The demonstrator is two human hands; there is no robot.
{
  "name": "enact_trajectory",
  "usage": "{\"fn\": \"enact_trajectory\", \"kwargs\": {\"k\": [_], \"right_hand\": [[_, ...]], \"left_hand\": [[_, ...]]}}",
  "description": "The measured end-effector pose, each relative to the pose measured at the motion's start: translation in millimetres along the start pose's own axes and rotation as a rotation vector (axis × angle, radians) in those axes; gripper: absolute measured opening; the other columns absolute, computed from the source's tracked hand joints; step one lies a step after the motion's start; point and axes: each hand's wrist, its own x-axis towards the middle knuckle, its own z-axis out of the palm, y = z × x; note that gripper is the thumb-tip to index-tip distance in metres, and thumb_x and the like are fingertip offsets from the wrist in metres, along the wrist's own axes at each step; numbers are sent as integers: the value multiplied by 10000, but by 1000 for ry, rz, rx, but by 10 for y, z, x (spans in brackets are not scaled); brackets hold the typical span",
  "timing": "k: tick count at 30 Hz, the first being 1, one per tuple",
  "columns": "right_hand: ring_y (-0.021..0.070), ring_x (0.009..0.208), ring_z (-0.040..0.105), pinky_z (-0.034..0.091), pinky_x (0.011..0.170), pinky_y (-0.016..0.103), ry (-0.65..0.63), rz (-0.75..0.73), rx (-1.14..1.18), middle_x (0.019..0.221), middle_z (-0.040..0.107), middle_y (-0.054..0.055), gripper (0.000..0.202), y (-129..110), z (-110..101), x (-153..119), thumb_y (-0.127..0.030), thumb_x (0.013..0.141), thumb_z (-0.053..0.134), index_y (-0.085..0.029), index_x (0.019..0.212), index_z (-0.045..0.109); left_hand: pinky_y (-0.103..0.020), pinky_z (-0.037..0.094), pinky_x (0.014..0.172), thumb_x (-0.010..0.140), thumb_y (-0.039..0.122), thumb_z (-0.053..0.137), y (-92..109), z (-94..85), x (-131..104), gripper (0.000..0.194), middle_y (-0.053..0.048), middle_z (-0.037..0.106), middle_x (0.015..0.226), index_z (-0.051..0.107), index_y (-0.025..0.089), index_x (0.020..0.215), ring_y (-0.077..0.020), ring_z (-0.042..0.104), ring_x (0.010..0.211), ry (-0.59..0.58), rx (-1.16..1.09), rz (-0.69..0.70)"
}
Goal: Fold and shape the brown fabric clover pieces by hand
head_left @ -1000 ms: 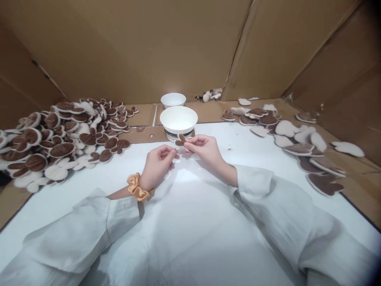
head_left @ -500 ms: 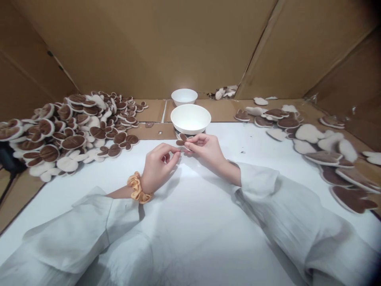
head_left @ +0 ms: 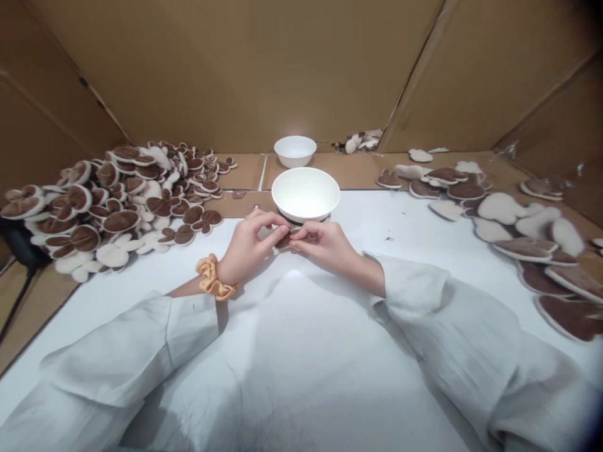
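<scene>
Between my two hands is a small brown fabric piece (head_left: 283, 241), mostly covered by the fingers. My left hand (head_left: 253, 243), with a yellow scrunchie (head_left: 213, 276) at its wrist, pinches it from the left by thumb and forefinger. From the other side, the closed fingertips of my right hand (head_left: 325, 246) grip its right part. Just beyond the fingertips stands a white bowl (head_left: 305, 193). It rests on something dark-edged that is largely hidden.
On the left lies a large heap of brown and white plush cutouts (head_left: 120, 220), many bunny-shaped. Larger cutouts (head_left: 502, 207) are spread on the right. Behind the near bowl is a second white bowl (head_left: 295, 150). Cardboard walls (head_left: 264, 69) enclose the white tabletop (head_left: 377, 216).
My left fingers have closed on the fabric piece, which was upright in my right hand and now sits lower, mostly hidden. The right hand has lowered slightly. The view has shifted a little.
</scene>
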Motion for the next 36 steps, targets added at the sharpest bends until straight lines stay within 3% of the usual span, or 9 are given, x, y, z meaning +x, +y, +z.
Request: {"fn": "enact_trajectory", "kwargs": {"k": [7, 10, 13, 17, 22, 28, 31, 33, 36], "right_hand": [[132, 606, 623, 485, 568, 232, -36, -344, -301, 704, 692, 34, 85, -1, 23, -44, -188, 770, 609, -153, 696, 635], [124, 598, 629, 488, 562, 219, -45, -444, -334, 699, 696, 32, 96, -28, 37, -65, -164, 785, 594, -152, 698, 633], [127, 620, 645, 511, 574, 216, 9, -463, -302, 724, 705, 29, 71, -55, 46, -78, -154, 776, 603, -160, 714, 636], [143, 665, 664, 544, 618, 234, 125, -369, -181, 744, 709, 29, 40, -78, 47, -72, -192, 746, 644, -172, 713, 635], [172, 715, 677, 560, 639, 275, 256, -179, 5, 761, 707, 49, 102, -114, 51, -40, -242, 708, 681, -166, 689, 616], [166, 655, 681, 574, 630, 295, 253, -69, 168, 754, 693, 42, 148, -127, 81, -33, -273, 700, 689, -161, 694, 592], [167, 671, 676, 571, 642, 297, 272, -70, 130, 740, 688, 35, 150, -105, 93, -38, -285, 701, 690, -167, 696, 598], [171, 685, 676, 567, 656, 303, 278, -80, 118, 735, 685, 35, 143, -88, 102, -39, -280, 705, 688, -170, 698, 598], [178, 676, 682, 572, 649, 314, 249, -53, 181, 761, 687, 44, 151, -73, 117, -41, -283, 708, 686, -167, 707, 589]], "left_hand": [[-238, 434, 609, 793, 360, 564, -56, -50, 79, 226, -19, 616, 683, 599, 138, 776, -130, 564, 634, -156, -367, -221], [-210, 416, 576, 763, 345, 604, -123, -27, 93, 214, -3, 589, 641, 579, 134, 740, -107, 542, 598, -164, -511, -312], [-200, 395, 571, 745, 308, 618, -194, 21, 84, 184, 1, 573, 657, 583, 131, 711, -94, 517, 601, -131, -593, -359], [-214, 390, 600, 718, 285, 625, -198, 68, 30, 163, -5, 582, 701, 591, 126, 717, -105, 508, 633, -122, -576, -377], [-226, 358, 581, 775, 278, 574, -58, 62, -139, 161, 14, 526, 639, 575, 139, 693, -101, 443, 599, -57, -242, -236], [-287, 419, 720, 792, 133, 546, -14, 75, -344, 72, -39, 602, 789, 606, 170, 781, -145, 510, 750, 123, 186, 296], [-293, 433, 711, 785, 107, 542, 1, 75, -371, 99, -71, 622, 904, 604, 179, 811, -154, 522, 775, 106, 252, 453], [-299, 442, 770, 800, 96, 511, 39, 63, -374, 114, -87, 629, 994, 580, 176, 842, -165, 550, 867, -13, 141, 463], [-292, 439, 805, 855, 147, 447, 113, 57, -372, 87, -80, 641, 963, 530, 173, 848, -160, 576, 902, -169, -152, 212]]}}
